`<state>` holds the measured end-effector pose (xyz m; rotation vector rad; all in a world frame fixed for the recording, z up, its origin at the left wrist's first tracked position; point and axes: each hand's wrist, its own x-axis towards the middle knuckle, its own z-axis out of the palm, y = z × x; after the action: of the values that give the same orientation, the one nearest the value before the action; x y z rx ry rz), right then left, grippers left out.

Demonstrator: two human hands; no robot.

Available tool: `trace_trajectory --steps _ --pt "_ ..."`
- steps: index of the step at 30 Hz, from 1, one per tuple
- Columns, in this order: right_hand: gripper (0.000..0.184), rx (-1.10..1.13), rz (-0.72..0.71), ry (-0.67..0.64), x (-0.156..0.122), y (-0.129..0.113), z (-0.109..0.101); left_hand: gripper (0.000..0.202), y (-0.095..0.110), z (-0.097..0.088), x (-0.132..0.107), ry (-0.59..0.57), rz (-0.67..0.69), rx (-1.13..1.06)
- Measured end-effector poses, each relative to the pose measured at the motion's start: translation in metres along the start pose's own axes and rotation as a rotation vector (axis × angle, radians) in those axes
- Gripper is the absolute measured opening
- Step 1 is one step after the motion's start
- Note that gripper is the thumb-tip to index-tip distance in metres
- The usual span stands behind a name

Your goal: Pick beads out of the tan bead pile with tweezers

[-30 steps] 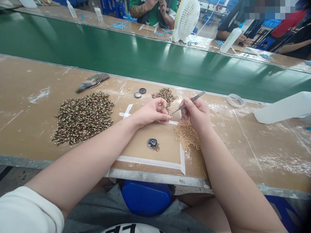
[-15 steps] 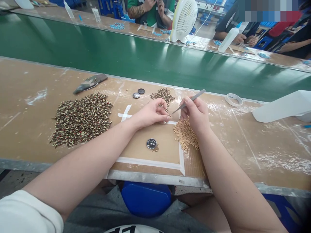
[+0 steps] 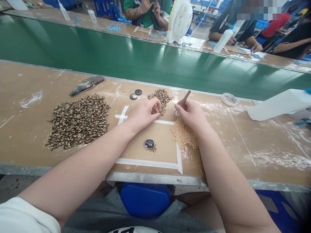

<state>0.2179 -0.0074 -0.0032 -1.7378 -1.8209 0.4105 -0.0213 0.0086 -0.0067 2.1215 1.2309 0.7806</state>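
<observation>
My right hand (image 3: pixel 193 115) grips a pair of tweezers (image 3: pixel 185 98), held steeply with the points down, just above a heap of small tan beads (image 3: pixel 185 133). Across from it, my left hand (image 3: pixel 145 113) has thumb and fingers curled into a pinch at the near edge of a small pile of dark and cream pieces (image 3: pixel 161 96). Whatever is between those fingertips is too small to make out. Below the left hand, a round black disc with a silver rim (image 3: pixel 149 144) lies inside a white tape outline (image 3: pixel 148 163).
A larger heap of dark and cream pieces (image 3: pixel 77 121) lies left, with a camouflage-patterned pouch (image 3: pixel 87 84) behind. Two small round lids (image 3: pixel 133 96), a tape ring (image 3: pixel 229 99) and a white bottle (image 3: pixel 274 105) are around. Beyond the green belt (image 3: pixel 97 48) stand a fan (image 3: pixel 180 21) and co-workers.
The tweezers have swung more upright and their tips have left my left fingertips. My left hand has drawn slightly left toward the small pile. The whole view has shifted a little.
</observation>
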Motion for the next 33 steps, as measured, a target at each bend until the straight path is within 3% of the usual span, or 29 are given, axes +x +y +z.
trace_trajectory --steps 8,19,26,29,33 --pt "0.042 0.204 0.044 -0.016 0.001 0.003 -0.007 0.021 0.004 -0.002 -0.001 0.102 -0.017 -0.03" --pt "0.038 0.095 -0.077 -0.138 -0.004 -0.005 -0.009 0.019 0.01 0.001 -0.001 0.125 -0.039 -0.113" --pt "0.039 0.072 -0.073 -0.168 -0.003 -0.005 -0.006 0.019 0.011 0.003 -0.001 0.116 -0.073 -0.158" --pt "0.036 0.206 -0.086 -0.11 -0.006 -0.01 -0.008 0.022 0.012 0.005 -0.001 0.06 -0.079 -0.284" --pt "0.034 0.573 -0.171 0.001 -0.014 -0.024 -0.01 0.03 0.014 0.008 -0.001 -0.162 -0.134 -0.576"
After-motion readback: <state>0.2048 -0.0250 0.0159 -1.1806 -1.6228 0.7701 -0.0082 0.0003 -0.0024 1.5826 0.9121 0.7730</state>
